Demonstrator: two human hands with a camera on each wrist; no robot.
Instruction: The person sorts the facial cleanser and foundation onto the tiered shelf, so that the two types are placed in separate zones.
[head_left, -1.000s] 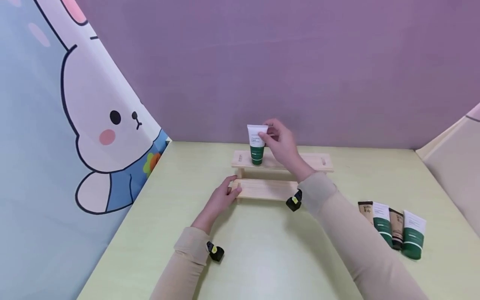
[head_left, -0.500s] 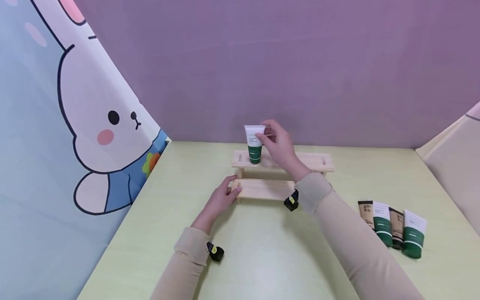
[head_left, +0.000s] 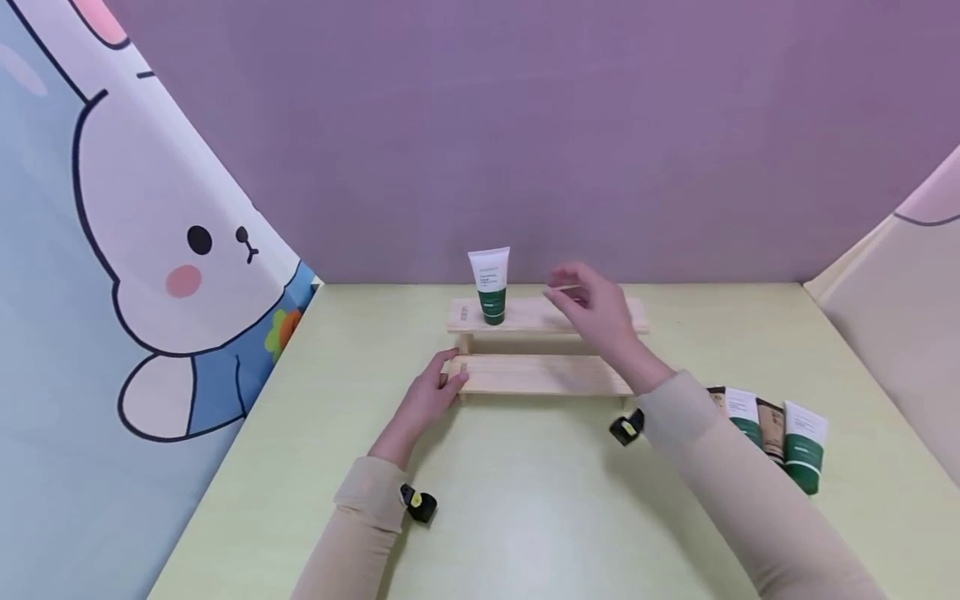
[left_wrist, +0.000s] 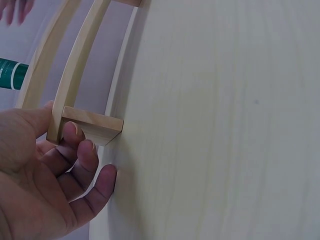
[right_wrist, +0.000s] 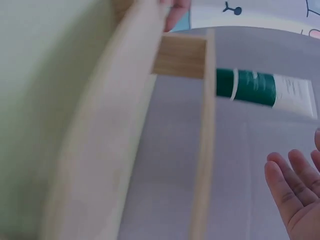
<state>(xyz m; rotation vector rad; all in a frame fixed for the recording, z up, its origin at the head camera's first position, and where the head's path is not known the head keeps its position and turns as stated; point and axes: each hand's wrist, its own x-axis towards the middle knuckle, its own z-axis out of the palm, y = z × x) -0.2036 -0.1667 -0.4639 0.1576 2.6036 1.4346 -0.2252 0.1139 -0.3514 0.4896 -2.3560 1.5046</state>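
Note:
A white and green tube [head_left: 491, 286] stands upright near the left end of the upper board of a two-step wooden rack [head_left: 540, 375]. My left hand [head_left: 427, 404] grips the left end of the rack's lower board; in the left wrist view the thumb and curled fingers [left_wrist: 85, 155] are round the board's end. To the right of the tube, apart from it, my right hand [head_left: 596, 317] hangs over the upper board with nothing in it. The right wrist view shows the fingers [right_wrist: 295, 185] relaxed beside the tube [right_wrist: 265, 89].
At the right on the table [head_left: 525, 517] lie more tubes side by side: a white and green one [head_left: 805, 446], a brown one [head_left: 771, 429], and others partly behind my right sleeve. A purple backdrop [head_left: 525, 142] rises behind the rack, and a rabbit-print cloth [head_left: 150, 250] hangs at the left.
My right hand has let go of the tube and moved to the right. The tube stays upright on the upper board. My left hand still grips the rack, and the head view has shifted slightly.

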